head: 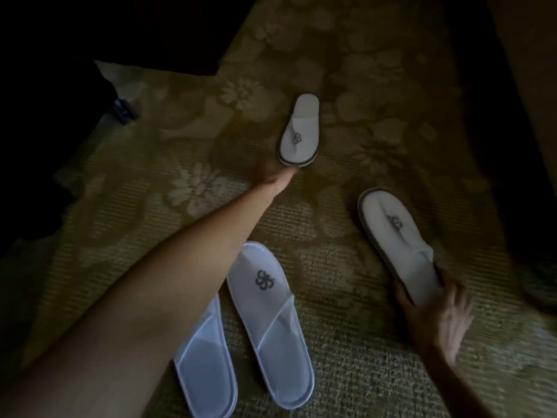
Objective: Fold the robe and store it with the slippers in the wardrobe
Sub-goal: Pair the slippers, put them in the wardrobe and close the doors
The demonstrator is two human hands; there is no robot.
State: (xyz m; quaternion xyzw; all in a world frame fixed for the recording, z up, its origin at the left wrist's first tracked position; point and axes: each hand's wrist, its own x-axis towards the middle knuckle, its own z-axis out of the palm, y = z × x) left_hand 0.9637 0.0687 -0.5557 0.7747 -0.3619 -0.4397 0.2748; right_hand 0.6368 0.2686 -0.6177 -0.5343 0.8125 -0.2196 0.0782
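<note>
Pretty dim on my feed, but here's what I've got. The floor is a woven olive-gold carpet (346,297) with a ribbed weave and big pale flower shapes. Four white slippers on it, all soft cloth with a dark swirl logo on the toe band.

The far slipper (299,131) sits upper centre of the frame, toe end toward me, with a dark edge round its sole. My left hand (275,178) is stretched out right at that near toe edge — fingertips look like they're touching or just short of it, but the hand is blurred, so I can't tell if the fingers are curled or straight.

Right side of the frame: my right hand (438,312) holds the right slipper (398,239) by its heel end, thumb on the left edge and fingers wrapped under the other side. It has the same dark rim and points toward upper left.

Bottom centre, a pair of open-toe slippers (265,321) lies side by side, touching, partly hidden under my left forearm.

Upper left is just dark shapes — can't make them out.
</note>
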